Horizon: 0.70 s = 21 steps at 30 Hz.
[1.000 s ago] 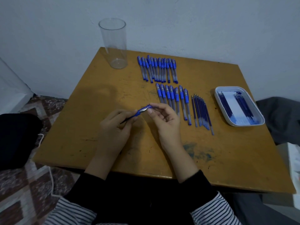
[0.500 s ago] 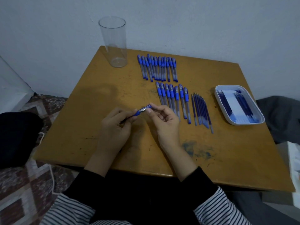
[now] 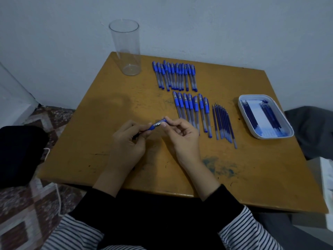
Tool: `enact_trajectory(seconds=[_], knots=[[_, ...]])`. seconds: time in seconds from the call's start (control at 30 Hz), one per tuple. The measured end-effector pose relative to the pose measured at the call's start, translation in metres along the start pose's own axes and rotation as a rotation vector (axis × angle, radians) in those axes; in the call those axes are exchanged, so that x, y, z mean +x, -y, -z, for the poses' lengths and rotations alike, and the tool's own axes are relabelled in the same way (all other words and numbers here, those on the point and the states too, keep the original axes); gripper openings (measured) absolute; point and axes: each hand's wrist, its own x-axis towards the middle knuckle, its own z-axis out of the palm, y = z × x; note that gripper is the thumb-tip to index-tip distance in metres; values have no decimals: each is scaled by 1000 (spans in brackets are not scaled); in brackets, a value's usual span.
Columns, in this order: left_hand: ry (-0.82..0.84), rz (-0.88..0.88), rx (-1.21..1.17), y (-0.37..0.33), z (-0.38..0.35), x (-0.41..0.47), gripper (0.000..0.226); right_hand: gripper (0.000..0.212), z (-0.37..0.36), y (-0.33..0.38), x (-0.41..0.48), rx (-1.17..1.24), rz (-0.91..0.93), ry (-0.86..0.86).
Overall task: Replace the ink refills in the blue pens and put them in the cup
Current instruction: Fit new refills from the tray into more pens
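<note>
Between both hands' fingers [image 3: 166,123]: the pen [image 3: 156,125].

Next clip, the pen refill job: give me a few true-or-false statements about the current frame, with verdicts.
1. The clear cup holds no pens. True.
2. The left hand and right hand both hold one blue pen. True.
3. The loose refills lie between the nearer row of pens and the white tray. True.
4. The white tray sits left of the clear cup. False: it sits on the table's right side.
5. The clear cup lies on its side. False: it stands upright.
</note>
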Motion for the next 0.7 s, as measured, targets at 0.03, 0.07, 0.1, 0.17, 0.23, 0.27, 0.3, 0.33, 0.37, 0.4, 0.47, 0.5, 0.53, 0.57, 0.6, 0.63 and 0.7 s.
enact_trajectory(seconds=[0.03,0.07,0.1,0.17,0.23,0.27,0.3,0.33,0.37,0.4,0.47,0.5,0.53,0.57,0.6,0.63,0.7], knots=[[-5,2,1,0,0,0,21,14,0,1,0,5,-4,6],[-10,1,-1,0,0,0,21,14,0,1,-1,11,-5,10],[-13,-2,-3,0,-1,0,22,16,0,1,-1,13,1,14],[-9,-13,-16,-1,-1,1,22,20,0,1,-3,-1,29,14],[-2,-23,-34,-3,-1,2,21,23,0,2,-4,-8,54,8],[-2,-25,-41,-4,-1,2,21,23,0,2,-4,-7,63,5],[-1,-27,-47,-5,0,3,21,23,-1,3,-4,-6,73,6],[2,-29,-52,-5,0,4,21,22,-1,3,-3,-7,78,6],[4,-29,-56,-5,0,4,21,22,-1,5,-2,-5,76,8],[3,-27,-60,-5,0,5,21,21,-1,6,-1,6,68,8],[-4,-17,-69,-5,-1,5,20,20,-1,9,2,35,39,11],[-2,-14,-71,-4,-1,6,19,21,-1,11,2,36,28,6],[9,-16,-76,-4,-1,6,19,20,-1,12,3,28,23,-3],[34,-14,-91,-3,-2,7,20,20,-1,14,5,15,20,-14],[70,2,-117,-2,-2,8,22,19,0,17,7,-2,20,-30],[111,35,-139,0,-2,9,26,19,1,19,10,-23,22,-50],[192,134,-124,2,-3,11,35,18,8,26,20,-81,26,-86]])
